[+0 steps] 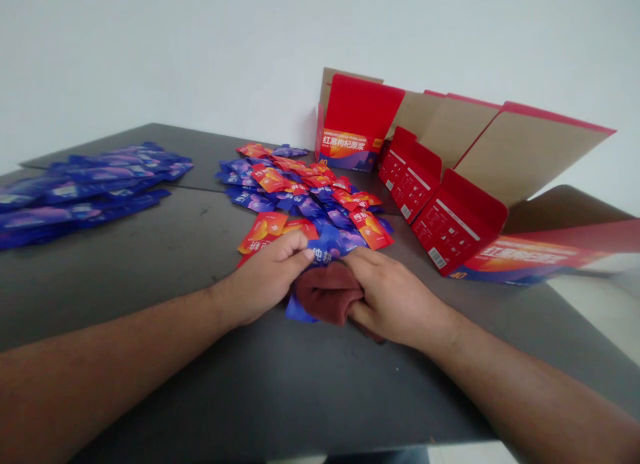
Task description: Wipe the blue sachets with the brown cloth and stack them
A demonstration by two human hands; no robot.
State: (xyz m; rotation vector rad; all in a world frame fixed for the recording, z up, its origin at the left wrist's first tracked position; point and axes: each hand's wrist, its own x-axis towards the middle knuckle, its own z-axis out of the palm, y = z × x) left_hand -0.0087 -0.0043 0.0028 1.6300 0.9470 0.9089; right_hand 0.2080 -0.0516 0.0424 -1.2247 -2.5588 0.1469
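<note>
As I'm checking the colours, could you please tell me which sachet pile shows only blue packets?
The left pile, lying apart, shows only blue; the middle pile, just beyond the left hand and right hand, mixes red and blue.

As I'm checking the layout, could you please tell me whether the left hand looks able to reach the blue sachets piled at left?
Probably yes: only tabletop lies between the left hand and those piled sachets, though the hand seems to be holding another blue sachet.

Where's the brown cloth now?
In the head view, the brown cloth is just below centre, held by the right hand, with the left hand to its left and a blue sachet behind it.
</note>
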